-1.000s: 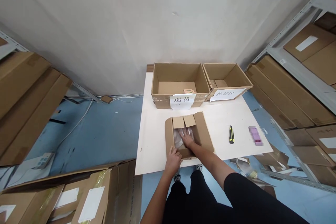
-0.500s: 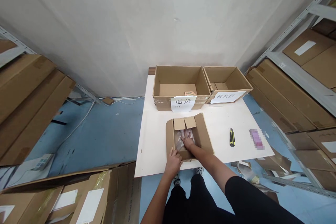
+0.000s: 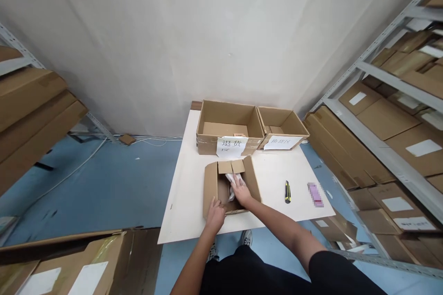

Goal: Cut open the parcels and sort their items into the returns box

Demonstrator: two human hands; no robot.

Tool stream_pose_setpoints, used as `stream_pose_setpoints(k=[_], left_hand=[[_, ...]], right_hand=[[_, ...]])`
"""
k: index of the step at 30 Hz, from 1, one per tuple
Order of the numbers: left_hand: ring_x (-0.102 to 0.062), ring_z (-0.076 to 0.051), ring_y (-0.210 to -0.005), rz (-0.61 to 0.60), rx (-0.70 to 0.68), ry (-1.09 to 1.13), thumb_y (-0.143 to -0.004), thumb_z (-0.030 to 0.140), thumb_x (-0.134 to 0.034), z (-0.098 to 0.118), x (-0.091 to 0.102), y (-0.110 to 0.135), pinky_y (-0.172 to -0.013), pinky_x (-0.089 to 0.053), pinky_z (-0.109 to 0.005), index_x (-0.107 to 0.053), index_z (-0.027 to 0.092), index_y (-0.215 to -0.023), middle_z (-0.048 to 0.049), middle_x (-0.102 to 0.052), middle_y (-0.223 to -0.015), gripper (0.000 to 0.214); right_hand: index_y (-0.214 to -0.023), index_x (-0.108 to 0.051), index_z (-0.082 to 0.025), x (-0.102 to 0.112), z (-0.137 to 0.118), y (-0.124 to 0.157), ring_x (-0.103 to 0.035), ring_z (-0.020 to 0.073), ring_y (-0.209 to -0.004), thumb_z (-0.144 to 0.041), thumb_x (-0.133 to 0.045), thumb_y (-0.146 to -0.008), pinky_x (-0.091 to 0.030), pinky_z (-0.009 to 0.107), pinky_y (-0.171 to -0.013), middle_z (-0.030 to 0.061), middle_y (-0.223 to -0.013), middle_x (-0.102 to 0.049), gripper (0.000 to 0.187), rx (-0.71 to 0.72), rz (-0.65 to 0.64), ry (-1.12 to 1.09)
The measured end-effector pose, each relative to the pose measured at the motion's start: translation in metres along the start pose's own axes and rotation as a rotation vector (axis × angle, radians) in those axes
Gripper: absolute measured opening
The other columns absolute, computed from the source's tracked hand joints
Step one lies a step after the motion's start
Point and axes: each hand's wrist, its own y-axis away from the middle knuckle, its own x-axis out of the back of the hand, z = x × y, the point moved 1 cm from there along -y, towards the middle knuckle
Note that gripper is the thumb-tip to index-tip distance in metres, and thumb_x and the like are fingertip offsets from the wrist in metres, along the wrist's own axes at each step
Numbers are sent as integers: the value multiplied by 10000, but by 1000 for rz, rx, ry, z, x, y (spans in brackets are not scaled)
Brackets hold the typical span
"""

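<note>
A small open cardboard box (image 3: 210, 184) sits near the front edge of a white table (image 3: 187, 198). My left hand (image 3: 215, 215) rests on the box's near left corner, fingers curled over the flap edge. My right hand (image 3: 240, 191) is inside the box, closed on a clear plastic bag (image 3: 231, 179) with something white in it, lifted slightly above the box's inside.
Two larger open boxes, one labelled box (image 3: 207, 133) and a second labelled box (image 3: 294, 125), stand at the table's back. A yellow-black utility knife (image 3: 287, 191) and a pink item (image 3: 314, 194) lie right of the small box. Shelves of cartons flank both sides.
My right hand has drawn the plastic bag up and toward me inside the box. The camera view has shifted upward and to the right; my left hand stays on the box corner.
</note>
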Motion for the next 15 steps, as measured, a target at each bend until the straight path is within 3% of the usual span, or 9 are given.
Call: stream_pose_setpoints(k=[5, 9, 12, 15], left_hand=[[-607, -297, -1186, 20, 49, -6, -827, 203, -659, -24, 17, 1, -1250, -211, -522, -775, 265, -847, -87, -774, -948, 133], [-623, -308, -1159, 33, 93, -52, -806, 211, -661, -64, 39, 10, -1235, -254, -519, -770, 257, -829, -93, -766, -949, 120], [-628, -304, -1135, 24, 102, -95, -791, 229, -635, -101, 58, 23, -1210, -305, -506, -764, 250, -814, -86, -752, -936, 133], [-604, -301, -1204, 20, 128, -85, -769, 210, -605, -128, 73, 40, -1214, -298, -495, -732, 255, -744, -70, -743, -943, 137]], right_hand=[[-1587, -409, -251, 41, 19, 38, -298, 350, -1546, -127, -425, -971, -436, 524, -1165, 54, -1740, -120, 629, -44, 224, -35], [-1580, -411, -233, 66, 57, 54, -239, 338, -1569, -105, -395, -970, -444, 507, -1144, 59, -1740, -127, 624, -182, 313, -61], [-1539, -462, -218, 65, 81, 53, -173, 331, -1590, -50, -401, -946, -415, 494, -1156, 82, -1745, -90, 619, -251, 299, -74], [-1572, -419, -235, 37, 88, 46, -56, 348, -1605, 6, -502, -868, -361, 503, -1186, 100, -1749, -20, 748, -218, 138, -106]])
